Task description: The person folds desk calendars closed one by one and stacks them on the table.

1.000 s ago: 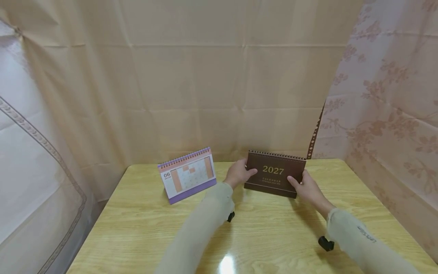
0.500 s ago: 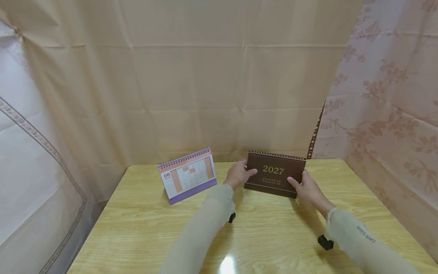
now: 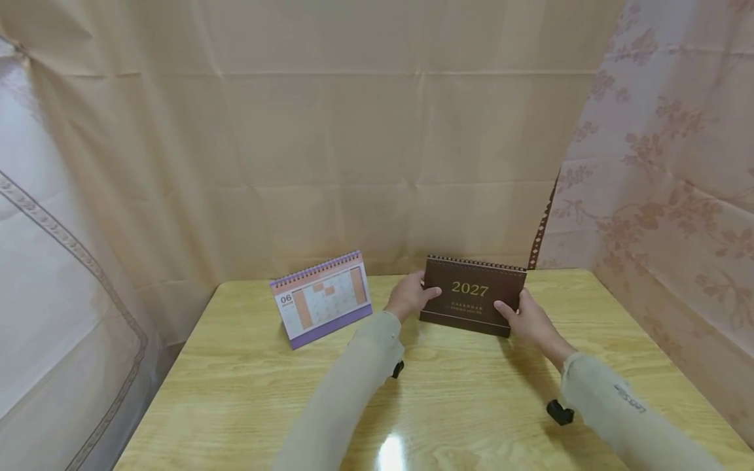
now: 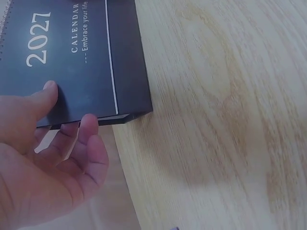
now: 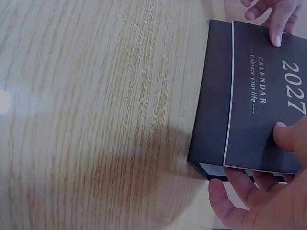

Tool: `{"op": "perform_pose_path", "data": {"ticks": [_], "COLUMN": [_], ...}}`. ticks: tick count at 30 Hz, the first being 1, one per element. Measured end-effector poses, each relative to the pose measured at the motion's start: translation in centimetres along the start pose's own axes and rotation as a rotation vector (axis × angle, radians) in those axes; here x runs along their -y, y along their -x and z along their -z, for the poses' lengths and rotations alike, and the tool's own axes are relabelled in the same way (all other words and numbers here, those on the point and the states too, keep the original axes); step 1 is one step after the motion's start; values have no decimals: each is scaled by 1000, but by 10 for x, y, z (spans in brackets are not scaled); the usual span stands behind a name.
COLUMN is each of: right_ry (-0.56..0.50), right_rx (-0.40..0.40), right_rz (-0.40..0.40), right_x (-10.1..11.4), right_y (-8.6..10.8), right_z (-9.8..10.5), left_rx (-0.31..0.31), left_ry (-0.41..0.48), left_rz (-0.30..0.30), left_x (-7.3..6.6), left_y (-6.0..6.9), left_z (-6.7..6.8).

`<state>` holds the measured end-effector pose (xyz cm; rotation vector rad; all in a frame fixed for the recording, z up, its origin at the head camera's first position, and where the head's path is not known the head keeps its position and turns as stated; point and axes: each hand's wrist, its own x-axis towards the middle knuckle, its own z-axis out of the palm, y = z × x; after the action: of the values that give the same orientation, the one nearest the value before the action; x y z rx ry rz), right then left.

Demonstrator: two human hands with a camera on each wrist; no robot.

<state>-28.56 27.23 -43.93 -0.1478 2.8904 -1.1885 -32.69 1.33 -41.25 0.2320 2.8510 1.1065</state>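
A dark brown desk calendar (image 3: pixel 471 307) with a gold "2027" on its cover stands tented on the table, its spiral binding along the top. At its left side my left hand (image 3: pixel 410 296) grips the edge, thumb on the cover. My right hand (image 3: pixel 535 325) holds the opposite edge the same way. In the left wrist view, some fingers of the left hand (image 4: pixel 53 153) curl beside and behind the calendar's side. The right wrist view has the right hand's thumb on the cover (image 5: pixel 254 134) and its fingers at the side edge, some partly hidden behind it.
Left of the brown calendar stands a second desk calendar (image 3: pixel 324 301), white, orange and purple, turned to page 06. The wooden table (image 3: pixel 459 399) reaches back to a beige curtain (image 3: pixel 330 144). Patterned cloth (image 3: pixel 677 176) hangs on the right.
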Motion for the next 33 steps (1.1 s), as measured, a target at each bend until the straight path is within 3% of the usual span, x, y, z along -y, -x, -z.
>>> {"op": "perform_pose_path", "data": {"ticks": [3, 8, 12, 23, 26, 33], "right_ry": [68, 271, 382, 407, 384, 379], "right_rx": [8, 62, 113, 172, 183, 175], "right_rz": [-6, -17, 2, 23, 32, 26], "right_x": [1, 2, 1, -6, -6, -1], "right_y": [1, 1, 2, 0, 0, 2], "right_z": [4, 16, 27, 32, 30, 32], "left_rx": [-7, -46, -63, 29, 62, 152], "left_ry": [-40, -117, -149, -190, -162, 109], "left_rz": [-16, -64, -67, -22, 0, 68], "left_x": [-2, -3, 0, 9, 12, 18], "left_y": [1, 4, 4, 8, 9, 2], "left_z": [1, 0, -2, 4, 5, 1]}}
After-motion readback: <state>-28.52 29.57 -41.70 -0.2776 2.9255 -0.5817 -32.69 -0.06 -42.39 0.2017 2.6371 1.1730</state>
